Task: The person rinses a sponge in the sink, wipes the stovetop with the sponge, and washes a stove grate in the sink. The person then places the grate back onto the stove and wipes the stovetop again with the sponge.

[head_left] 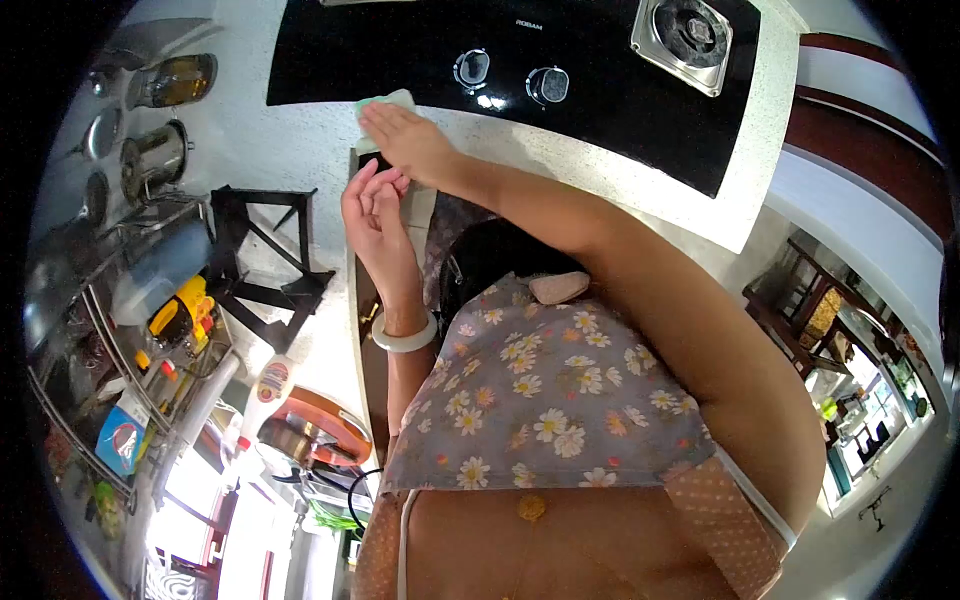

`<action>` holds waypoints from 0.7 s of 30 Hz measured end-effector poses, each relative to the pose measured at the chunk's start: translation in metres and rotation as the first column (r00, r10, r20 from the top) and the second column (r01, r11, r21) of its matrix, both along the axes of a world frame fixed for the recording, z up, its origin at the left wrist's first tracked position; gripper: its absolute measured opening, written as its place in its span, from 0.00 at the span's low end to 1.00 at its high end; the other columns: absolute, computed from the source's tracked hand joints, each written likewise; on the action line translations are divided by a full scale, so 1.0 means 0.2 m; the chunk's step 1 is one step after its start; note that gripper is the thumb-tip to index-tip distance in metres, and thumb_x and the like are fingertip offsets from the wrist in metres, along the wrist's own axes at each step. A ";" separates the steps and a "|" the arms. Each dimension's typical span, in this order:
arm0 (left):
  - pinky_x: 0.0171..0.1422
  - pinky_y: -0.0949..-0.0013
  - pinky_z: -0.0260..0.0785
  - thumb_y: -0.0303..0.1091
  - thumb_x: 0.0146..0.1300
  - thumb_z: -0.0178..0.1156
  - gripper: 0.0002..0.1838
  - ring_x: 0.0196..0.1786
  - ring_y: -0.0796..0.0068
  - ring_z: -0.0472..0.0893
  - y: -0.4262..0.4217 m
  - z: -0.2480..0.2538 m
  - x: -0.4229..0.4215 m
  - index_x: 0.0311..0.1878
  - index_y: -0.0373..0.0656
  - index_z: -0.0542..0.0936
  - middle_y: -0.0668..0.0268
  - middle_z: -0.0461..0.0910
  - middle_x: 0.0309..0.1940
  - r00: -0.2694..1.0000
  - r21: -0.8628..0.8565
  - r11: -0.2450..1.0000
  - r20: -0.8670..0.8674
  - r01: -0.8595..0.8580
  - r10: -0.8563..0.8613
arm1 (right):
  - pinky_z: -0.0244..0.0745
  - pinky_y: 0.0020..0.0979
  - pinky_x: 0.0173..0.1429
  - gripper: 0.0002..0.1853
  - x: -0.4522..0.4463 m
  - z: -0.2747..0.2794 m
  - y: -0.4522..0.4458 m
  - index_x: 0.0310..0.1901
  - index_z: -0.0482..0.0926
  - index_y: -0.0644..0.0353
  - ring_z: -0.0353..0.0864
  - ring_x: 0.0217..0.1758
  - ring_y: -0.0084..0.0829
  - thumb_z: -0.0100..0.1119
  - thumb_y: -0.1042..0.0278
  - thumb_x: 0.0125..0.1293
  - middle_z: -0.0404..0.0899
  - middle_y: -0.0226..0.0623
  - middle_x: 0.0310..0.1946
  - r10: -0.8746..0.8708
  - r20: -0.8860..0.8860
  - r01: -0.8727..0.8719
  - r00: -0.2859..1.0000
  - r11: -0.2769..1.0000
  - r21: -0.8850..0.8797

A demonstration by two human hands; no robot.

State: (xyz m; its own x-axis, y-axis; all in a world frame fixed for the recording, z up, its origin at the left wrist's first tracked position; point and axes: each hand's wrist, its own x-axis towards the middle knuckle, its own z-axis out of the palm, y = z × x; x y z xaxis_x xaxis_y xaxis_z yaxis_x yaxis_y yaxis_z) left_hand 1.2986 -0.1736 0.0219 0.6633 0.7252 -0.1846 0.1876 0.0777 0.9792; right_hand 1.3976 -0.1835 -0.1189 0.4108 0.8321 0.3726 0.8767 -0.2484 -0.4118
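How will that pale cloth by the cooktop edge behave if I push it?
The cloth looks thin, so probably light and floppy, likely to bunch rather than stay flat. It may slide easily on the glossy black cooktop, perhaps catching at its edge. The right hand covers much of it, so I can't judge dampness.

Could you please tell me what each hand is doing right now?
Left hand: open, fingers loosely curled, nothing visible in it.
Right hand: open, flat on a pale cloth at the cooktop's edge.
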 end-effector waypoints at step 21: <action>0.58 0.68 0.69 0.28 0.69 0.46 0.16 0.49 0.69 0.77 0.42 -0.01 -0.14 0.57 0.33 0.67 0.55 0.76 0.46 0.982 0.050 0.990 0.131 0.131 -0.137 | 0.66 0.42 0.60 0.14 0.73 0.11 -0.01 0.46 0.76 0.64 0.68 0.57 0.44 0.48 0.69 0.61 0.74 0.42 0.49 -0.652 0.102 0.587 0.751 0.590 -0.555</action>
